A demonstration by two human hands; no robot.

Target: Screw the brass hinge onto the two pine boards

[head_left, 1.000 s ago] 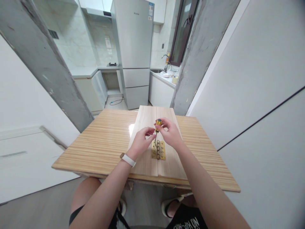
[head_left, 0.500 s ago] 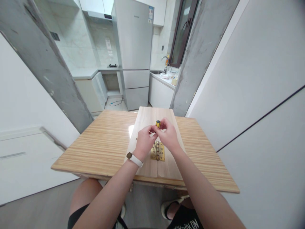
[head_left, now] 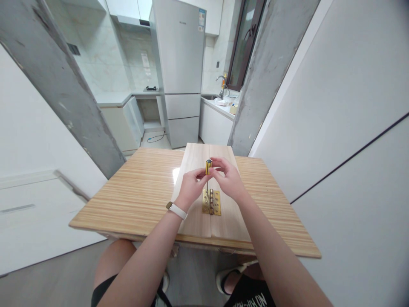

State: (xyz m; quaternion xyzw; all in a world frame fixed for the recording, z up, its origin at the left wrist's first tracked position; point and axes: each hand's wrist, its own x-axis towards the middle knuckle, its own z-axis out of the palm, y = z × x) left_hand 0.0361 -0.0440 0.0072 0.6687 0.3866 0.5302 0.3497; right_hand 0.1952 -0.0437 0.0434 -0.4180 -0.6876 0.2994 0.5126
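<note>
We see a striped wooden tabletop (head_left: 137, 192) spreading out below and around the fingers, and on it two pale wooden boards, the left board (head_left: 195, 221) and the right board (head_left: 230, 224), lying side by side with their long edges touching; their seam runs straight beneath the fingers. Over the boards are two hands. The left hand (head_left: 191, 187) has its fingers (head_left: 200, 172) pinched shut on the handle of a screwdriver (head_left: 207, 172) from the left. The right hand (head_left: 228, 181) meets the same handle from the right with its thumb and a fingertip, while its other fingers (head_left: 220, 162) are loosely curled and a little spread above. Just below the fingers, across the seam, lies one brass hinge (head_left: 212, 202), flat and opened out, with a leaf on each board and its knuckle along the joint; we can make out screw holes in it, though they are too small for us to count. The screwdriver is short, with a yellow handle marked in black and a thin metal shaft. It stands nearly upright between the two sets of fingers, its handle top just above them and its tip down at the upper left part of the hinge. A white wristband (head_left: 174, 209) sits on the left wrist, behind the fingers. We count one tabletop, two boards, two hands, one hinge, one screwdriver and one wristband.
</note>
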